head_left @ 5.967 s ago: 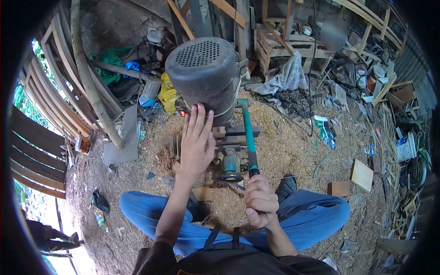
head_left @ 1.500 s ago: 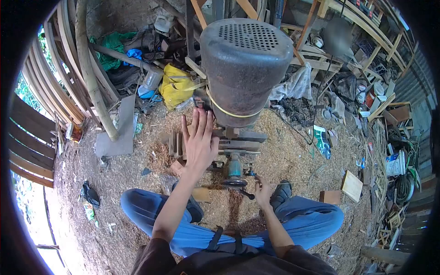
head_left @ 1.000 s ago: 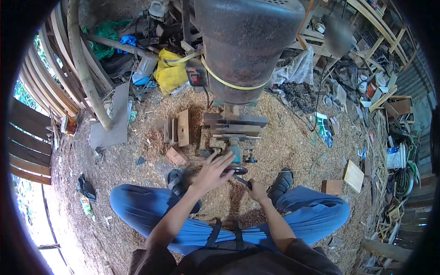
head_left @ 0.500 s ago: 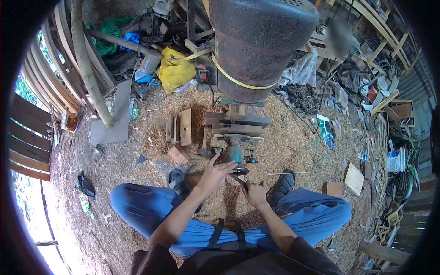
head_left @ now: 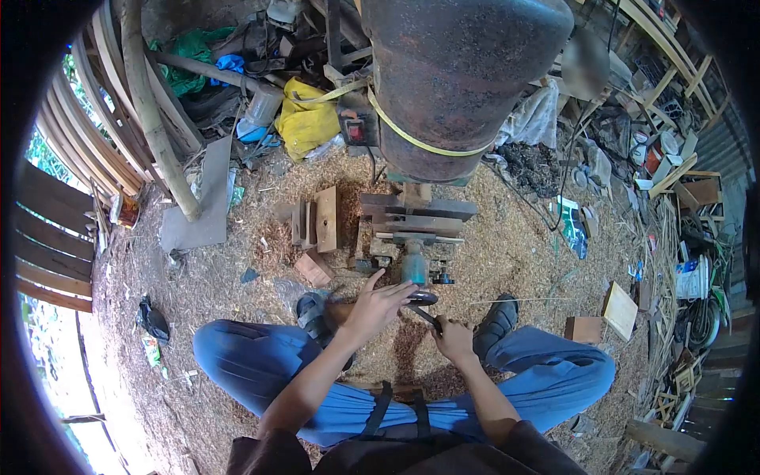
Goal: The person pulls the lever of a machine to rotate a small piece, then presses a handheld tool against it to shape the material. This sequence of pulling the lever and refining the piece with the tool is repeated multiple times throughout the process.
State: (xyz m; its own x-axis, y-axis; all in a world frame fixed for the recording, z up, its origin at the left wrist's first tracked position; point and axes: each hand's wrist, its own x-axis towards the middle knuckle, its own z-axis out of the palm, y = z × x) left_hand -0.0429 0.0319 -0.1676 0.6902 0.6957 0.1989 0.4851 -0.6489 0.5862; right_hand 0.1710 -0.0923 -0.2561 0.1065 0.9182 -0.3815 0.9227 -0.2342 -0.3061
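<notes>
A vise with a blue-green screw housing (head_left: 415, 265) stands low in front of me, pieces of wood at its jaws (head_left: 418, 224). At its near end is a round dark screw head (head_left: 423, 298). My left hand (head_left: 375, 307) lies against that head with fingers stretched and thumb apart, gripping nothing. From the head a dark vise handle (head_left: 427, 318) slants down to the right. My right hand (head_left: 454, 340) is closed around the lower end of this handle; its palm side is hidden.
Beyond the vise rises a big rusty metal drum (head_left: 467, 79) with a yellow strap. Wood blocks (head_left: 325, 220) and a reddish offcut (head_left: 314, 270) lie to the left. Wood shavings cover the ground. My sandalled feet (head_left: 497, 323) flank the vise. More blocks (head_left: 583, 329) lie at right.
The view has shifted slightly, moving the scene a little rightward. My right hand's fingers have drawn in closer around the vise handle. My left hand stays at the screw head.
</notes>
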